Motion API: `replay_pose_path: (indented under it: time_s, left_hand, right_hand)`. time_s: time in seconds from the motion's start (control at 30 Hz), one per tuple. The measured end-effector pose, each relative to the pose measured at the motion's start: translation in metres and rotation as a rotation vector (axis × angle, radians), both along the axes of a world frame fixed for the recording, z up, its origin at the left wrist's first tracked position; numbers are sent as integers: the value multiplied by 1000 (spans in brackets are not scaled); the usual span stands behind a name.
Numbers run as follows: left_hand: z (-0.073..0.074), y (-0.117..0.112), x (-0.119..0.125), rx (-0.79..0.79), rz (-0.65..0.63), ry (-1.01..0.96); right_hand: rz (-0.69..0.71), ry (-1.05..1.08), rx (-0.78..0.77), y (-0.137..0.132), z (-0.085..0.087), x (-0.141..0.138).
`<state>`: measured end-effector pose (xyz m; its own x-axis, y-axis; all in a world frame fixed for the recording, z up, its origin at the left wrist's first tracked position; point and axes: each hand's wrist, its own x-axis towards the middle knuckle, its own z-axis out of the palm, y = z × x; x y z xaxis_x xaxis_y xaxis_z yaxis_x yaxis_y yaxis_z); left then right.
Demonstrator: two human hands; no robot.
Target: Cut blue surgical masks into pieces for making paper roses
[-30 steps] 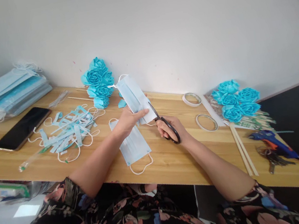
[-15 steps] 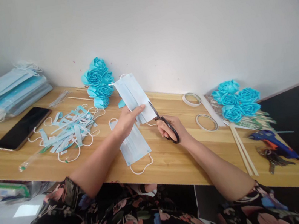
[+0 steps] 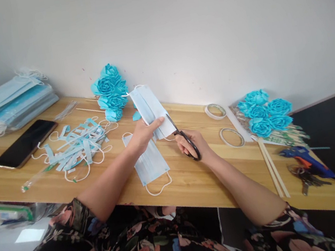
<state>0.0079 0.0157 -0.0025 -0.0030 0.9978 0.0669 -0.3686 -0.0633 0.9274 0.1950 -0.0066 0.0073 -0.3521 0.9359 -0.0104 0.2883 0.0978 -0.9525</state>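
My left hand (image 3: 145, 134) pinches a light blue face mask (image 3: 149, 106) above the table, thumb on its front. Black-handled scissors (image 3: 190, 144) are gripped in my right hand (image 3: 196, 143), and their blades meet the mask's lower right edge. How far the blades have cut in I cannot tell. Under my left hand, a second face mask (image 3: 151, 162) lies flat on the wood with an ear loop towards me. To the left of my forearm lies a heap of cut mask strips and ear loops (image 3: 77, 145).
A stack of masks (image 3: 18, 101) and a phone (image 3: 25, 144) are at the left. Blue fabric roses stand by the wall (image 3: 110, 93) and at the right (image 3: 264, 112). Tape rolls (image 3: 215, 111), wooden sticks (image 3: 272, 168), a glue gun (image 3: 306, 160) and keys (image 3: 306, 179) lie rightward.
The held mask has tipped slightly, its top edge moving a little right and down. Both hands stay almost in place, still holding the mask and the scissors.
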Motion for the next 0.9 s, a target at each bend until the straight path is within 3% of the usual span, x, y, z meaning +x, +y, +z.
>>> replay_pose_path:
  time_s: [0.6,0.9]
  left_hand:
    - [3,-1,0,-15,14,19]
    - [5,-5,3,-6,5,38]
  right_hand:
    - [96,36,-52,3,-4,4]
    - [159,21,9,5,-2,4]
